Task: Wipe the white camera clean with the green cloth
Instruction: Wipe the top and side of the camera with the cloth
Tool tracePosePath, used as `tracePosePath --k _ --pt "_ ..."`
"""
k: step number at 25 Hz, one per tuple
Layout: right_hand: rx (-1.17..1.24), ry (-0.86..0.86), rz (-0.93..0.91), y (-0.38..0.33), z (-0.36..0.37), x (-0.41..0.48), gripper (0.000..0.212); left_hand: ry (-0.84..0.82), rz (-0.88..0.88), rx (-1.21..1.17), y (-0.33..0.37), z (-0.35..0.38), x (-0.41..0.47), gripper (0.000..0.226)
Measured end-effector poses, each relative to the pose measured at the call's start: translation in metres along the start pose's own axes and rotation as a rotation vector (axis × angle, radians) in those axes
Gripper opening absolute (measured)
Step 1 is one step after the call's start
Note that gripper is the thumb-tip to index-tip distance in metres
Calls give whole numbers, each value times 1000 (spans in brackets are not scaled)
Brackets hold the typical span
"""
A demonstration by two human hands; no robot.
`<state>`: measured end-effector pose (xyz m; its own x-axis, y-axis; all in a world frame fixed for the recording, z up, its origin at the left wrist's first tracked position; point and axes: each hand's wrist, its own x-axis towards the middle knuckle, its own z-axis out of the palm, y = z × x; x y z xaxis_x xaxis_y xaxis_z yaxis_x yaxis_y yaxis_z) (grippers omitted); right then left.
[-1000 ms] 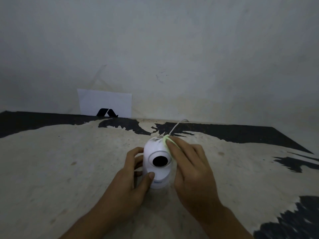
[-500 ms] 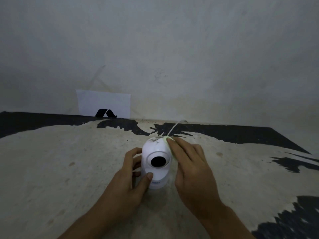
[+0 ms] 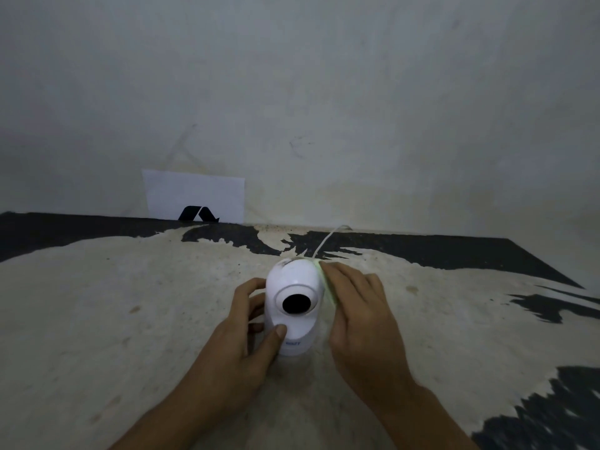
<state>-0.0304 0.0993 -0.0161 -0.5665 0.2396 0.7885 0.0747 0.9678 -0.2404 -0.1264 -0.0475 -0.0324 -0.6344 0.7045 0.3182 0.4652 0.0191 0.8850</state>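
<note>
A white dome camera [image 3: 293, 287] with a round black lens stands upright on the worn table, facing me. My left hand [image 3: 246, 332] grips its base from the left, thumb pressed on the front. My right hand [image 3: 360, 316] lies flat against the camera's right side and presses the green cloth [image 3: 325, 280] onto it. Only a thin pale green edge of the cloth shows between the fingers and the camera; the rest is hidden under the hand. A white cable [image 3: 328, 240] runs from behind the camera toward the wall.
The table [image 3: 130, 319] is pale with black peeled patches along its back edge and at the right. A white paper sheet [image 3: 194, 193] with a black mark leans on the wall at the back left. The wall stands close behind the camera.
My right hand with the cloth has slid from the top of the camera down onto its right side. The left hand keeps its grip on the base.
</note>
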Motion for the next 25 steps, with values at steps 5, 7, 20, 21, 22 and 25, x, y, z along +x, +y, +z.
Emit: tracePosePath --k 5,7,20,21,22,25 --pt "36 38 -95 -4 -3 -2 44 -4 -20 21 0 1 2 53" --pt "31 3 -191 -10 -1 -4 47 -9 -24 28 1 1 2 53" --pt "-104 -26 -117 -22 -4 0 39 -11 4 -9 3 0 0 51" --pt "-92 0 -70 -20 -4 0 40 -7 0 -9 2 0 0 51" --pt "-94 1 -69 -21 -5 -1 41 -6 -4 -9 3 0 1 51" --pt "-97 -109 -261 -25 -5 -3 39 -18 -16 -19 4 -1 0 52"
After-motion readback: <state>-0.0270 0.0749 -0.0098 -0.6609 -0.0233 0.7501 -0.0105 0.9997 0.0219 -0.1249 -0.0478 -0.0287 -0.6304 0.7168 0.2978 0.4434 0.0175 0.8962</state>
